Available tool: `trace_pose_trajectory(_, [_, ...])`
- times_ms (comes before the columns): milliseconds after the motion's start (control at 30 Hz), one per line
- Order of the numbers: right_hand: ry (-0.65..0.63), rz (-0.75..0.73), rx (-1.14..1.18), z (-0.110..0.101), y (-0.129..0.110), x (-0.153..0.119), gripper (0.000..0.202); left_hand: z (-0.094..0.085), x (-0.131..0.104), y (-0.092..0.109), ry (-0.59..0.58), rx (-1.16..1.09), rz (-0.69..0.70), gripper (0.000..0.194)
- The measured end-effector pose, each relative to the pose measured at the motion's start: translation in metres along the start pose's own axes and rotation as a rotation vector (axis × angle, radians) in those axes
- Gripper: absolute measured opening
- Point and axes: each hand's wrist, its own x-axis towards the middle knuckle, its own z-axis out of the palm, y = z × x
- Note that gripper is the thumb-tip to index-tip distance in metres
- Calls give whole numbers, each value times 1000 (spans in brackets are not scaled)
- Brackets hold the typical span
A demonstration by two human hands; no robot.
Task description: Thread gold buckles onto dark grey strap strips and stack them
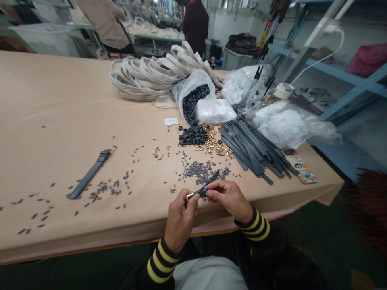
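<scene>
Close to the table's front edge, my left hand (181,213) pinches the gold buckle end of a dark grey strap (211,177). My right hand (229,198) is closed on the same strap beside the buckle, at what looks like a small dark loop; the fingers partly hide it. The strap's free end points up and to the right. Just beyond the hands lies a scatter of small dark pieces (198,171). Farther back are a heap of dark loops (193,135) and a spread of gold buckles (220,149). A stack of dark straps (252,149) lies to the right.
A buckled strap (89,175) lies at left among more small pieces. Behind are a bag of loops (196,96), coiled pale straps (151,76) and plastic bags (281,123). A patterned phone-like object (302,169) lies near the right edge. Blue shelving (335,68) stands at right; people are beyond.
</scene>
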Motion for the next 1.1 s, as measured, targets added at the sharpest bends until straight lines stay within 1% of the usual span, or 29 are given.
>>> trace_pose_trajectory(100, [-43,-11,4,-2,0,0,22,1,-1,1,1,14,0,23])
trace_pose_trajectory(200, [-58,-17,21,-2,1,-1,22,3,-3,3,-3,-27,-20,24])
trace_pose_trajectory(300, [-41,10,90,1,1,-2,23,7,-6,9,-3,-65,-31,23])
trace_pose_trajectory(433, [0,63,188,5,-1,-3,27,8,-4,13,35,-97,-27,23])
trace_pose_trajectory(567, [-22,108,245,2,-3,-3,27,5,1,10,29,-171,-38,24])
trace_pose_trajectory(700, [-38,117,286,0,1,-2,25,7,-1,7,33,-188,-53,23])
trace_pose_trajectory(833, [-18,121,359,6,6,-3,26,12,-6,8,11,-200,-59,23])
trace_pose_trajectory(967, [1,133,457,14,7,-5,25,12,-4,10,48,-226,-48,23])
trace_pose_trajectory(1100, [3,103,465,18,12,-5,24,14,-3,7,76,-213,-14,21])
